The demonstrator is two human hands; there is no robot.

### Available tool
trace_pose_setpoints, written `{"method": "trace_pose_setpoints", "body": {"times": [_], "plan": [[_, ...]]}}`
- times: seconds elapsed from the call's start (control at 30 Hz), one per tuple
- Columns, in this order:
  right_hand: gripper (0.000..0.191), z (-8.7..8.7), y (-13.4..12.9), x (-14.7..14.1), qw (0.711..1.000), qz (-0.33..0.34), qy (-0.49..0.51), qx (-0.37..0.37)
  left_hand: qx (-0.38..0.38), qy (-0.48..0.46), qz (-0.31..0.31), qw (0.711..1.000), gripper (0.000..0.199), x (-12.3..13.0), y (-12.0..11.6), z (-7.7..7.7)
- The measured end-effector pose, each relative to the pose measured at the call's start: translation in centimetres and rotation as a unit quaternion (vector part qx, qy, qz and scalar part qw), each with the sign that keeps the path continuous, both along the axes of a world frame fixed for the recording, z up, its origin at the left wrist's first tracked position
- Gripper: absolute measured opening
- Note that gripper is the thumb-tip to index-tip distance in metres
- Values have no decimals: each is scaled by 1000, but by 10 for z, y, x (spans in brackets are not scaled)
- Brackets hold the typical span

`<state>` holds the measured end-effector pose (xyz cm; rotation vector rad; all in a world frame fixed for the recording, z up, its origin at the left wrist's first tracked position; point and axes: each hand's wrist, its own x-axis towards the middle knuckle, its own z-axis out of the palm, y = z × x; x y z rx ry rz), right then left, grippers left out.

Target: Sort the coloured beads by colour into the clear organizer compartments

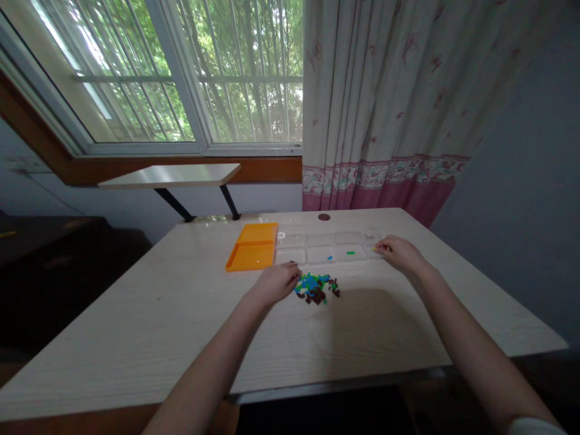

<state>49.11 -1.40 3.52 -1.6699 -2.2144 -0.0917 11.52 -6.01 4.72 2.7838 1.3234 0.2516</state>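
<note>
Right hand (399, 252), apparently with yellow piece (374, 248)

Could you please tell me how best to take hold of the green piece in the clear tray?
Probably pinch the green piece across its near and far long edges, from above: it looks flat, longer from left to right, and the clear tray's walls surround it.

A: Home or office, by the look?
B: Looks like a room in a home. Note the floral curtain (385, 90) at far right, banded in pink along the bottom.
A: And on the far left?
B: See the sliding window (181, 75) above brown wooden trim (272, 169), with metal bars (249, 79) and green foliage (154, 24) outside.
A: Any furniture?
B: Notice a pale wood-grain desk (158, 326), with a small raised shelf (181, 174) at far left, and a plain wall (512, 169) to the right.
</note>
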Motion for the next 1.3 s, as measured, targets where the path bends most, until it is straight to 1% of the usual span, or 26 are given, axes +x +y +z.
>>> {"method": "trace_pose_setpoints", "body": {"times": [0.1,0.27,0.37,0.43,0.5,0.57,0.67,0.73,0.77,0.83,0.97,1.03,1.2,1.3], "plan": [[17,-2,0,2,1000,-18,1,-2,-4,0,6,1000,22,0,0,1],[21,4,-3,3,999,-51,7,18,1,2,3,1000,21,-1,0,1],[20,8,-5,-7,998,-40,28,37,1,-2,2,1000,21,-2,1,0],[20,10,-9,-22,998,3,45,40,2,-4,1,1000,21,-2,1,-1],[20,10,-16,-43,996,66,58,34,5,-8,0,1000,21,-2,2,-2],[18,9,-27,-67,989,140,51,9,7,-10,0,1000,21,-2,2,-3],[20,4,-43,-98,967,251,34,-32,8,-2,2,1000,22,-1,2,-4],[26,2,-49,-111,954,293,32,-51,9,2,6,1000,23,0,1,-3],[28,2,-51,-115,951,301,32,-60,8,3,8,1000,23,0,1,-3],[27,2,-53,-117,952,295,32,-81,0,5,11,1000,23,0,0,-2],[26,5,-50,-114,963,243,31,-114,-15,-11,18,1000,24,2,-1,-1],[24,5,-50,-113,964,235,33,-119,-21,-21,20,999,25,3,-1,-2],[19,-1,-48,-114,951,279,54,-124,-15,-16,10,1000,24,5,-1,-5],[18,-5,-46,-114,948,287,61,-125,7,-15,-5,1000,23,8,-4,-3]]}}
